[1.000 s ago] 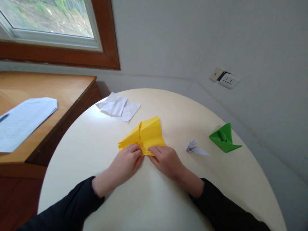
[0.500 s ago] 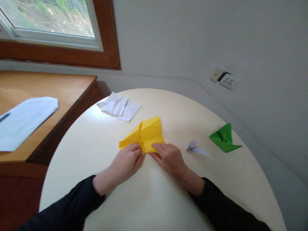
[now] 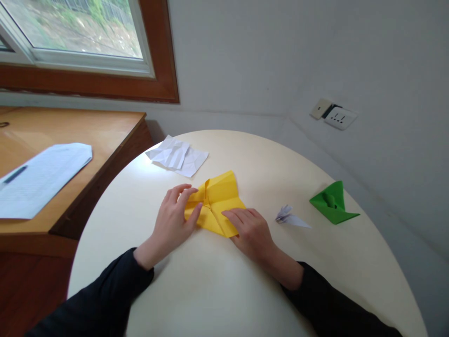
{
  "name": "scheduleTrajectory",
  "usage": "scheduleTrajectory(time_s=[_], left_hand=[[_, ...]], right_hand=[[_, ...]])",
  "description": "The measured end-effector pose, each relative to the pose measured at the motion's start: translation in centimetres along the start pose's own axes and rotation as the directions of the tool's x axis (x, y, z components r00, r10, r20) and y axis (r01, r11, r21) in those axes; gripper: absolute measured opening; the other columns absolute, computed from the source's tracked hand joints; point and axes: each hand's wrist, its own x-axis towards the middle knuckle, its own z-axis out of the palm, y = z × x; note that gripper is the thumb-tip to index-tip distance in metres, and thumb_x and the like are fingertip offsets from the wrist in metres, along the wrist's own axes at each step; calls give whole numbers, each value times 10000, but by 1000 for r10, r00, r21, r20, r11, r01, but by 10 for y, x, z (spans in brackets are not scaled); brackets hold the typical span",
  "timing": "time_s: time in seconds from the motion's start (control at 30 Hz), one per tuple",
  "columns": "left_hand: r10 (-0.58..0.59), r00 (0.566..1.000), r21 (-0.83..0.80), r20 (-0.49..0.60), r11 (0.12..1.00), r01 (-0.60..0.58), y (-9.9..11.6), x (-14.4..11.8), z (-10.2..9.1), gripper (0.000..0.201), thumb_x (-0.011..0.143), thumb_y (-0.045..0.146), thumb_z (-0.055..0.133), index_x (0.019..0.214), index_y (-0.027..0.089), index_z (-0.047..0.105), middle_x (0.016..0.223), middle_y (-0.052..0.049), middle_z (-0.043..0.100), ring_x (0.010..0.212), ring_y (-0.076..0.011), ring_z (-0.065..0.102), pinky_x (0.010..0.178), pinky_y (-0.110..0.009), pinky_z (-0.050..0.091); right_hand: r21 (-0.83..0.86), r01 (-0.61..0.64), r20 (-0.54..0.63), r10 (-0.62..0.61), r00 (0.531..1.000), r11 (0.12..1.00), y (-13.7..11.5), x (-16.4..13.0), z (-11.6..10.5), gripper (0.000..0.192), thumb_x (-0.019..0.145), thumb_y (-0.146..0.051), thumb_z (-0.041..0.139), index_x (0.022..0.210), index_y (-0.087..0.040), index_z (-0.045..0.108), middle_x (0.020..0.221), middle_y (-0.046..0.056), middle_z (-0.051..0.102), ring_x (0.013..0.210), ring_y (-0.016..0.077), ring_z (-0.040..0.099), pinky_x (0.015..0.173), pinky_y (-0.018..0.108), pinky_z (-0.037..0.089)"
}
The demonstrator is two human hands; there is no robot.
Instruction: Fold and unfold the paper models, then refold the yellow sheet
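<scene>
A sheet of yellow paper [image 3: 224, 196], creased and with a raised fold near its middle, lies on the round white table [image 3: 196, 290]. Over its left side is my left hand [image 3: 173, 215], thumb and fingers apart, with the paper's left corner partly hidden behind it. My right hand [image 3: 252, 231] grips the paper's right edge, fingers on top and the thumb tucked out of sight underneath. To the right of that hand lies a small folded white paper piece [image 3: 289, 217] with a pointed end.
Farther right sits a folded green paper piece [image 3: 331, 203]. Creased white sheets [image 3: 178, 157] lie at the table's back left. On a wooden desk [image 3: 115, 126] to the left are papers [image 3: 52, 173] with a pen [image 3: 16, 174]. A wall socket [image 3: 340, 118] is behind.
My left hand has let go of the yellow paper's near edge and lifted up and left, its fingers spreading. The near edge now lies unfolded towards me. My right hand still holds the right side.
</scene>
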Motion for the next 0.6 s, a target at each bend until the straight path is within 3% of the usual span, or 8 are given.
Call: scheduleTrajectory(time_s=[0.23,0.43,0.6], left_hand=[[-193,962,24,191,981,192,-15,2,8,530,857,376,453,1317,138,346,1248,-161,459,1131,-290,460,977,-487,375],[-156,964,-18,213,986,164,-17,1,11,478,861,291,416,1323,182,359,1283,-131,447,1163,-271,449,996,-484,364],[-92,951,-55,296,992,113,-21,1,13,511,803,172,373,1313,164,386,1291,-116,479,1178,-251,451,1023,-469,347]], right_hand=[[-22,20,-57,-22,998,1000,-4,0,-2,389,703,-65,491,1068,-165,577,1011,95,663,960,219,574,823,350,391],[-76,78,-50,-82,995,994,-12,0,-6,385,789,-123,519,1169,-168,563,1101,118,625,1067,231,535,896,378,364],[-100,98,-38,-102,994,990,-19,0,-4,400,834,-103,461,1215,-189,547,1142,107,626,1094,222,540,871,364,403]])
